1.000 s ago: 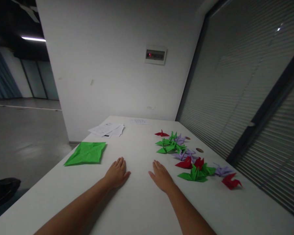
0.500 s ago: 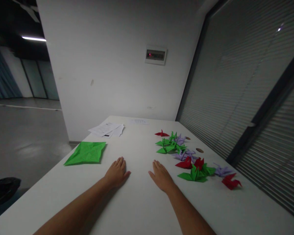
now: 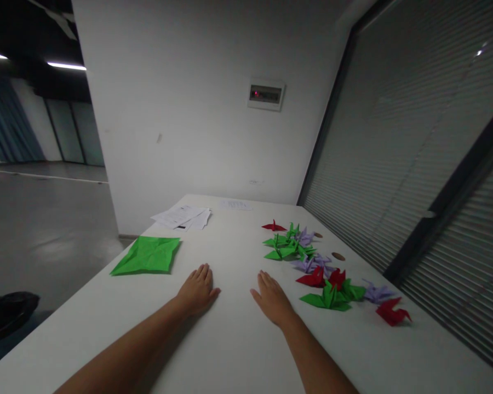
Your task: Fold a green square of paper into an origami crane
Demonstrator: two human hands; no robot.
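Observation:
My left hand (image 3: 198,290) lies palm down on the white table (image 3: 230,350), fingers stretched out and thumb apart, holding nothing. Across from it my right hand (image 3: 271,296) rests flat in the same way, its thumb spread toward the left. A creased green sheet of paper (image 3: 148,255) lies beyond and to the left of my left hand. To the right of my right hand are several folded paper cranes: a green crane (image 3: 328,296), a red crane (image 3: 393,312), a purple crane (image 3: 377,292) and others grouped farther back. Neither hand touches any paper.
Printed sheets (image 3: 183,216) lie at the far left of the table, with another paper (image 3: 236,205) near the wall. Two round brown spots (image 3: 338,256) show by the right edge. Window blinds (image 3: 427,164) run along the right. A black-lined bin (image 3: 10,312) stands on the floor at left.
The view has shifted slightly, so the surroundings appear a little farther right. Both hands stay flat in place on the table, and the papers and cranes have not been moved.

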